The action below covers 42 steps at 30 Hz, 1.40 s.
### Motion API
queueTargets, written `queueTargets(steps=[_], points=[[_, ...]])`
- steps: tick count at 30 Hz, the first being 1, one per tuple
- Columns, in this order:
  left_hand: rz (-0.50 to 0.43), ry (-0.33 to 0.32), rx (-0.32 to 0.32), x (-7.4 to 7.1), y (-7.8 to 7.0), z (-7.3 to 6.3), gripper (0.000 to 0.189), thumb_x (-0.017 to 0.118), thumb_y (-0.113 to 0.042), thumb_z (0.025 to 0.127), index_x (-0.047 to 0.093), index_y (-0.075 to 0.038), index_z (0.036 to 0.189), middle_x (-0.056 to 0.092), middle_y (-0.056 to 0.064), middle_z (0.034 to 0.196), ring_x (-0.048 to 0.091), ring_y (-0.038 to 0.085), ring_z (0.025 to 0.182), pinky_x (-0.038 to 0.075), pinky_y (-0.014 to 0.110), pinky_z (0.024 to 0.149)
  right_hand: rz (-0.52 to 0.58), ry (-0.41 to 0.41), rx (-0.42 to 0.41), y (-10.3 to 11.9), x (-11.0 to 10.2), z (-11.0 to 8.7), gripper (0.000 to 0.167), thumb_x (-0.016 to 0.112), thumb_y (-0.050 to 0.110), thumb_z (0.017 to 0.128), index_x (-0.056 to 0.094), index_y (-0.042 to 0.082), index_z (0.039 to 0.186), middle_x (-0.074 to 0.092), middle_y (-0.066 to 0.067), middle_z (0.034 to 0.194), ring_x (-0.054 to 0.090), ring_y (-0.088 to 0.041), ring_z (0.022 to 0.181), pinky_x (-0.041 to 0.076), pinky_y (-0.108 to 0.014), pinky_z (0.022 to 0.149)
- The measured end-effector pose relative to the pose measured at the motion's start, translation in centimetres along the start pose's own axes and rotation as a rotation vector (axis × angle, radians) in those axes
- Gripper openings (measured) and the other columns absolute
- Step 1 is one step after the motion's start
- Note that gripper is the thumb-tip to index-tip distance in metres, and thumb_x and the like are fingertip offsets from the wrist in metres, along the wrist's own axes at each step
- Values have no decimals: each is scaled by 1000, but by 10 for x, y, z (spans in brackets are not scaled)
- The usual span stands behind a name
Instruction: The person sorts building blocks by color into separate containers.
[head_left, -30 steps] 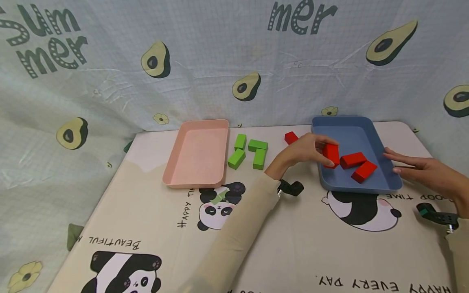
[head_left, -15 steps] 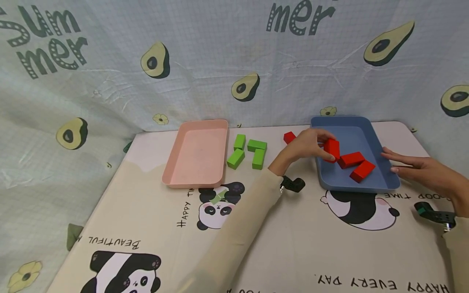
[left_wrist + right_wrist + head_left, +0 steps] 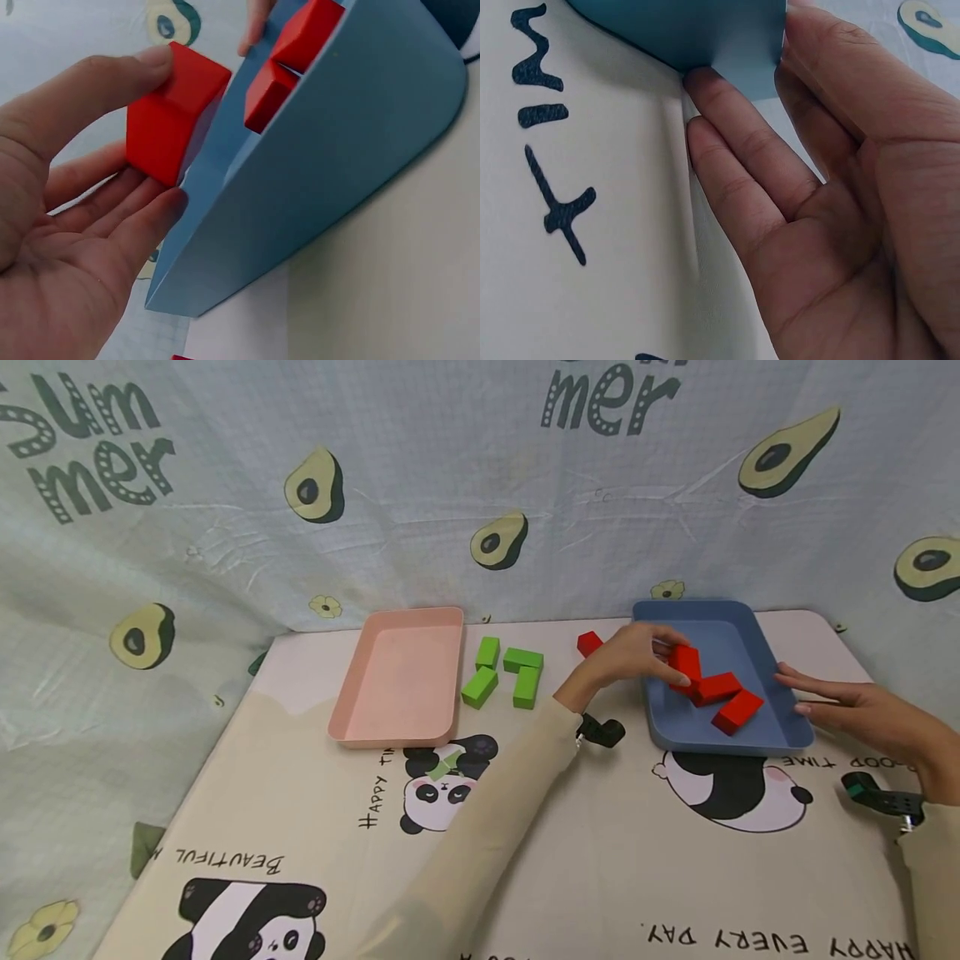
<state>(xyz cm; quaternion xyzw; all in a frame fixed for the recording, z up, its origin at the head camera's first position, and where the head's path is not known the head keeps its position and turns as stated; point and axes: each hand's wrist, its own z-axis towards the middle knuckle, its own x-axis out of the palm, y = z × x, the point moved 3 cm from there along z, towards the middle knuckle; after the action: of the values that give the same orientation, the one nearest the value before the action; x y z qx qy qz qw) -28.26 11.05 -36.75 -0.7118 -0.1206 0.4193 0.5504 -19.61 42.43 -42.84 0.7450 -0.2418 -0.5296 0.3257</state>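
Observation:
My left hand (image 3: 637,653) pinches a red block (image 3: 684,663) between thumb and fingers, over the left side of the blue tray (image 3: 705,618). In the left wrist view the thumb presses the top of that red block (image 3: 176,112), and the fingers lie under and behind it. Two more red blocks (image 3: 717,688) lie inside the tray, close together. My right hand (image 3: 870,706) rests against the tray's right wall with fingers extended; the right wrist view shows its fingertips touching the blue wall (image 3: 735,45). Another red block (image 3: 588,643) lies left of the tray, partly behind my left hand.
Left on the table stands a pink tray (image 3: 401,677). Several green blocks (image 3: 527,687) lie between the two trays. A patterned cloth (image 3: 420,460) hangs behind the table's back edge. Each wrist carries a small black device (image 3: 602,732).
My left hand has shifted slightly, bringing its red block nearer the two others in the tray. The right hand keeps its place at the tray wall. The head view has drifted a little.

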Motion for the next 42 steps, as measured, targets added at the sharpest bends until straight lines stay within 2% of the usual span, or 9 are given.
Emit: queueTargets(steps=[4, 8, 11, 15, 25, 33, 42], points=[[99, 5, 14, 0, -2, 6, 53, 89, -21, 79, 71, -14, 129, 69, -4, 126, 65, 4, 107, 50, 9, 85, 0, -3, -3, 0, -1, 0, 64, 55, 35, 106, 26, 21, 161, 2, 29, 160, -11, -51, 150, 8, -83, 107], [124, 1, 15, 0, -2, 10, 53, 90, -24, 79, 72, -17, 128, 70, -7, 123, 65, 2, 106, 50, 8, 85, -5, 11, 5, 1, -1, 1, 64, 54, 37, 106, 25, 22, 161, 0, 22, 163, -10, -53, 149, 10, -84, 105], [93, 0, 23, -1, 0, 12, 53, 90, -22, 79, 72, -16, 128, 71, -7, 120, 65, 0, 103, 49, 7, 84, -12, 19, 13, 0, 0, 2, 66, 55, 38, 106, 24, 21, 161, -2, 19, 164, -10, -53, 149, 11, -84, 105], [24, 7, 40, -3, 1, 14, 54, 90, -17, 78, 72, -13, 129, 73, -5, 117, 66, -1, 101, 50, 8, 85, -14, 15, 15, 0, 0, 2, 66, 55, 38, 106, 24, 20, 161, -1, 21, 163, -10, -53, 149, 10, -84, 106], [-92, 57, 26, -5, 2, 22, 59, 89, -9, 78, 69, -10, 133, 70, -3, 128, 66, -1, 109, 50, 9, 90, -13, 22, 26, 2, 0, 2, 67, 55, 39, 105, 23, 20, 161, -2, 16, 165, -10, -54, 149, 10, -85, 104], [-131, 77, 26, -6, 6, 27, 57, 88, -7, 79, 69, -9, 133, 71, -2, 127, 66, -1, 109, 50, 10, 90, 11, 17, 14, 2, 0, 2, 65, 56, 36, 106, 24, 21, 161, 4, 32, 158, -11, -49, 150, 8, -83, 107], [-158, 81, 23, -4, 14, 34, 56, 86, -5, 80, 68, -6, 133, 72, 1, 125, 68, 1, 102, 52, 11, 89, 7, 16, 39, 0, 0, 2, 67, 56, 39, 105, 23, 21, 161, -3, 20, 164, -12, -53, 149, 8, -84, 105]])
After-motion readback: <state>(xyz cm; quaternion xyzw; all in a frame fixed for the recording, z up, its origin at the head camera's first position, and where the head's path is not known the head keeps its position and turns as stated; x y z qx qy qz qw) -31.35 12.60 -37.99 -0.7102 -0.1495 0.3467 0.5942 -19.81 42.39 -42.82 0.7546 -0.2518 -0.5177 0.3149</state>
